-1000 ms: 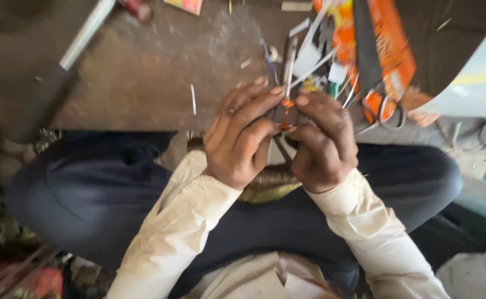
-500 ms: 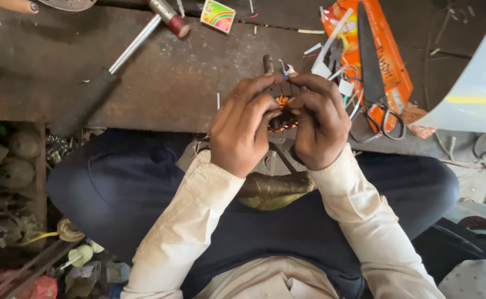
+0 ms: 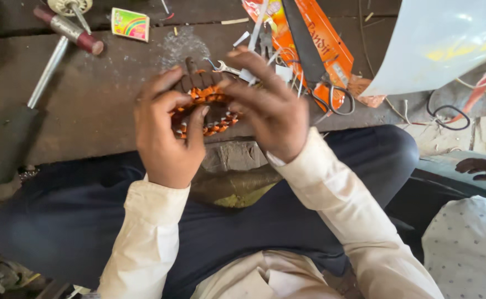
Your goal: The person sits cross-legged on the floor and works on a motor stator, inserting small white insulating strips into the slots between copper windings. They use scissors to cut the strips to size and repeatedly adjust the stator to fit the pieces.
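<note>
**Asha:** Head view, looking straight down. What is the person holding?

**Ben:** A ring-shaped motor winding, dark core wrapped in orange copper coils (image 3: 205,109), held up just over the near edge of the dark, scuffed wooden desk (image 3: 99,105). The left hand (image 3: 165,133) grips it from the left and below, thumb over the top of the ring, fingers (image 3: 194,123) curled onto its orange coils.

**Asha:** And the right hand?

**Ben:** The right hand (image 3: 270,113) comes over from the right, fingers spread and half bent, fingertips (image 3: 233,88) pressing down on the ring's upper right rim. So both sets of fingers are closed onto the same ring, which sits between the two palms, partly hidden by them.

**Asha:** Which step would you judge this to be?

**Ben:** It looks like the coils are being pressed or seated around the core by hand. The next move would seem to call for a firm left-hand hold while the right fingertips work round the rim, without kinking the thin copper.

**Asha:** Anything nearby?

**Ben:** Black-bladed scissors with dark loop handles (image 3: 315,66) lie on an orange printed wrapper (image 3: 334,47) just right of the hands. A long metal-shafted tool with a maroon grip (image 3: 68,29) lies well apart at the upper left, near a small rainbow-printed box (image 3: 130,24).
</note>
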